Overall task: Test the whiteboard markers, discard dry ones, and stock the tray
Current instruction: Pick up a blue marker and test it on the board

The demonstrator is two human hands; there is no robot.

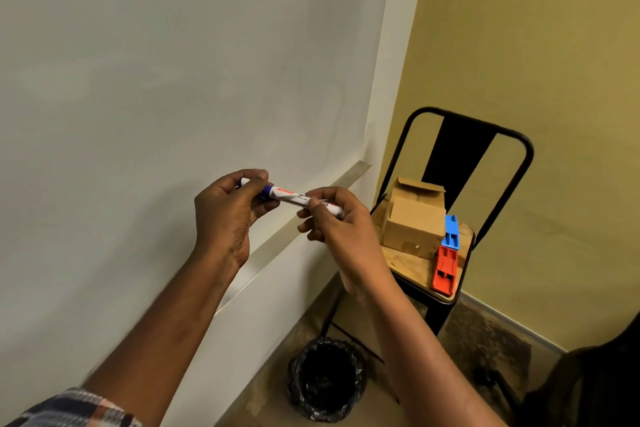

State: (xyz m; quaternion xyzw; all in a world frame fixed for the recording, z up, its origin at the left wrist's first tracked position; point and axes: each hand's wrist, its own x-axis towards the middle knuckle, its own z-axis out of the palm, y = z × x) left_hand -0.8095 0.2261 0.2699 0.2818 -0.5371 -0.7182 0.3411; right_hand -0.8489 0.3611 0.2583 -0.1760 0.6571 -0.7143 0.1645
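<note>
A white whiteboard marker [290, 196] with a blue cap lies level between both hands, in front of the whiteboard [173, 80]. My left hand [228, 215] grips the blue cap end. My right hand [332, 225] pinches the white barrel near its other end. The marker is just above the metal tray [311, 215] that runs along the board's lower edge. Whether the cap is seated or pulled off I cannot tell.
A black metal chair [491, 163] stands at the right against the yellow wall. On its wooden seat sit a brown cardboard box [414, 222], a blue eraser [452, 232] and a red eraser [445, 269]. A black-lined waste bin [327, 380] stands on the floor below.
</note>
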